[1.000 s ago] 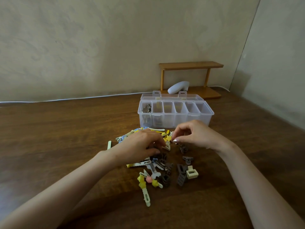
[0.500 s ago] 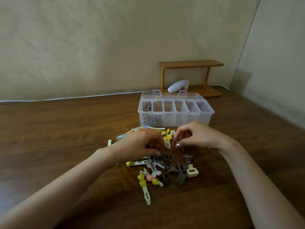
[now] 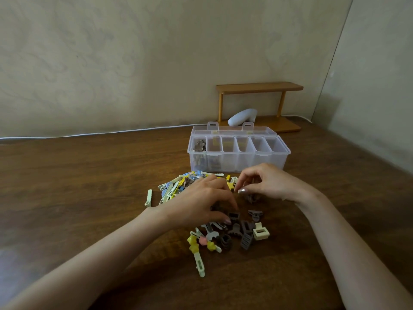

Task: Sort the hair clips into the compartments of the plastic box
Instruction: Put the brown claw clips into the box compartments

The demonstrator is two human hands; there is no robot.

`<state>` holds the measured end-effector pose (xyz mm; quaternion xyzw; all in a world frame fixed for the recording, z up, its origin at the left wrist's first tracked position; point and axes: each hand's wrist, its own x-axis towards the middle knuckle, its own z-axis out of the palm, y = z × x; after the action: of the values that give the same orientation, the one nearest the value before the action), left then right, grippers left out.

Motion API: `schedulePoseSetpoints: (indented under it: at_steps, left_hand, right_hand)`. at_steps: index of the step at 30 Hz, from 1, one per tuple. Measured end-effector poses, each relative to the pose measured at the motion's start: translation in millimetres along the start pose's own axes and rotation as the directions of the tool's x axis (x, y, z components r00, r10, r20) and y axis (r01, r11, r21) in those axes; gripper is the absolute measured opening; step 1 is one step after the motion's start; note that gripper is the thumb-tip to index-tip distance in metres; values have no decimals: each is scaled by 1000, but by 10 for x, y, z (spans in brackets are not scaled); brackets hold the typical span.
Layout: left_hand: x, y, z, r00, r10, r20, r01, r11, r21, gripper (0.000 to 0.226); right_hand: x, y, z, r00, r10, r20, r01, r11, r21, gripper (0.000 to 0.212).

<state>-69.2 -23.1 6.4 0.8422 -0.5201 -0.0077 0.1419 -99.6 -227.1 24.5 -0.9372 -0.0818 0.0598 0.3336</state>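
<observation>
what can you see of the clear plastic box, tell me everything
The plastic box is a translucent, rectangular organiser standing flat on the wooden table, beyond the loose hair clips. Its hinged lid lies open at the back, two latch tabs sticking up. Six compartments run in one row; the leftmost holds brown flower-shaped clips, the two rightmost look empty. The right hand hovers before its front wall, seemingly not touching.

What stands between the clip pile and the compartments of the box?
Nothing visible. The lid of the plastic box lies flipped back behind it, every compartment is open on top, and the hair clips lie directly before its front wall, which they would need lifting over.
</observation>
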Motion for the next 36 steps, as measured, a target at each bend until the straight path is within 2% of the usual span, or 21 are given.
schedulePoseSetpoints:
  at_steps: [8, 12, 15, 18, 21, 28, 33, 36]
  left_hand:
    - [5, -16, -38, 993, -39, -113, 37, 999, -21, 24]
    - [6, -127, -168, 967, -130, -220, 120, 991, -58, 21]
    - [64, -267, -310, 903, -249, -350, 221, 968, -121, 18]
    - [205, -461, -453, 783, -357, -510, 317, 934, -167, 15]
    - [388, -608, -528, 730, -391, -561, 362, 917, -169, 16]
    - [704, -706, -454, 786, -410, -463, 419, 903, -89, 26]
    - [640, -683, -379, 772, -395, -499, 400, 911, -103, 23]
    - [520, -602, -344, 788, -342, -512, 349, 933, -86, 20]
  right_hand:
    - [20, 60, -25, 989, 16, -146, -9, 999, 49, 13]
    - [35, 51, -9, 979, 2, -205, 10, 998, 57, 8]
    - [59, 39, 31, 974, -17, -227, 23, 1000, 22, 5]
    - [78, 43, 60, 975, -16, -223, 14, 1000, -10, 6]
    - [77, 48, 70, 974, -18, -224, 14, 1000, -21, 6]
    - [91, 54, 78, 972, -39, -232, 28, 998, -50, 7]
    - [81, 45, 62, 971, -52, -235, 44, 998, -40, 7]
    - [62, 48, 18, 979, -19, -201, 13, 999, -30, 5]
